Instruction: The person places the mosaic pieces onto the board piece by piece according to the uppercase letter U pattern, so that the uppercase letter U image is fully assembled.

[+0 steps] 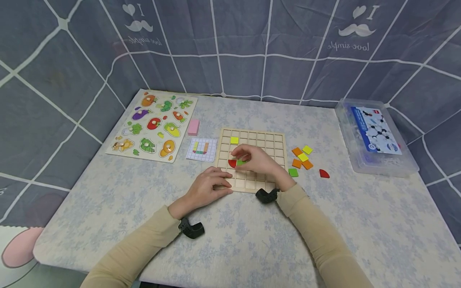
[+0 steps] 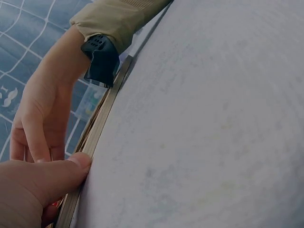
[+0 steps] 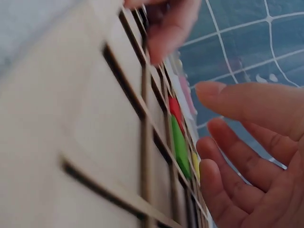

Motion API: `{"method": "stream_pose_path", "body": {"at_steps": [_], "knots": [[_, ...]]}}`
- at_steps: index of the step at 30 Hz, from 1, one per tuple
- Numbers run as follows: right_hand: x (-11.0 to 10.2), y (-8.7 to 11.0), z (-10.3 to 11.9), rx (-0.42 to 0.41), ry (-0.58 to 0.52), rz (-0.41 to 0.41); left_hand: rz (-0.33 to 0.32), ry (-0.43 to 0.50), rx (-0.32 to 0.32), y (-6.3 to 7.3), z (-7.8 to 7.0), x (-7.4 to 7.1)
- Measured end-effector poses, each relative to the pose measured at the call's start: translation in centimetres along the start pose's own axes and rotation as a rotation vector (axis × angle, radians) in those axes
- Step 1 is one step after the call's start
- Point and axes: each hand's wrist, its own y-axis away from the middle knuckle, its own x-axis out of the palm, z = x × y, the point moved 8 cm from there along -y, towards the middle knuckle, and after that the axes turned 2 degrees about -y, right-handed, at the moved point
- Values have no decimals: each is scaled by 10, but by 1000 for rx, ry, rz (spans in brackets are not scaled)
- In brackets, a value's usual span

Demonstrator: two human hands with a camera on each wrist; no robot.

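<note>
A wooden grid board (image 1: 269,145) lies on the table with a yellow square tile (image 1: 234,140), a red quarter-circle tile (image 1: 232,163) and a green square tile (image 3: 179,148) in its cells. Over the red and green tiles hovers my right hand (image 1: 257,160), fingers loosely bent; in the right wrist view thumb and fingers stand apart with nothing between them. At the board's front left corner rests my left hand (image 1: 207,186). Its thumb (image 2: 61,173) lies against the front edge, and its other fingertips touch the board's top.
Loose orange, yellow, green and red tiles (image 1: 303,157) lie right of the board. A pattern card (image 1: 201,150) and pink block (image 1: 193,127) are on its left, beside a vegetable puzzle board (image 1: 147,132). A clear plastic box (image 1: 378,166) stands far right.
</note>
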Motion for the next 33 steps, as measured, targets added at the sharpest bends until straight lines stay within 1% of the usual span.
{"method": "stream_pose_path", "body": {"at_steps": [8, 13, 16, 20, 25, 26, 29, 33], "knots": [[-21, 8, -1, 12, -14, -54, 11, 7, -32, 0, 1, 0], [-43, 18, -6, 4, -51, -111, 4, 10, -46, -1, 1, 0], [-61, 28, -14, 39, -51, -160, 0, 21, -50, -1, 1, 0], [-88, 47, -25, 90, -36, -238, -2, 34, -53, -2, 1, 0], [-120, 70, -38, 112, -12, -337, -9, 46, -53, -3, 1, 0], [-125, 74, -41, 119, -16, -354, -11, 48, -53, -3, 2, 0], [-141, 83, -61, 150, -84, -424, -12, 50, -54, -3, 2, -1], [-153, 94, -74, 173, -104, -492, -13, 53, -55, -3, 2, -1]]}}
